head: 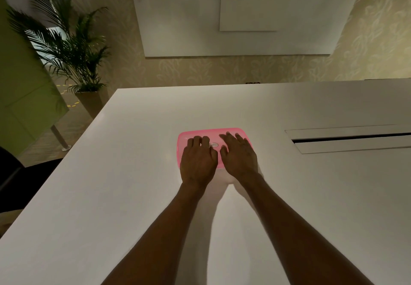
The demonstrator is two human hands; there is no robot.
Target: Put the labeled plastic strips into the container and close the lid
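The pink lid (213, 131) sits on the container near the middle of the white table (111, 195); no strips show. Both hands lie palm-down on it, side by side. The left hand (198, 160) presses with fingers curled at the knuckles; the right hand (239, 155) lies flatter, fingers spread, grasping nothing. Bare tabletop surrounds the container. A cable slot (347, 139) lies to the right, and a potted palm (66, 46) stands beyond the far left corner.

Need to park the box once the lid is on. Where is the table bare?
Bare white table on the near left, up to its left edge. Also bare beyond the pink lid toward the far edge. On the right, the slot hatch breaks the surface. Both hands cover the lid.
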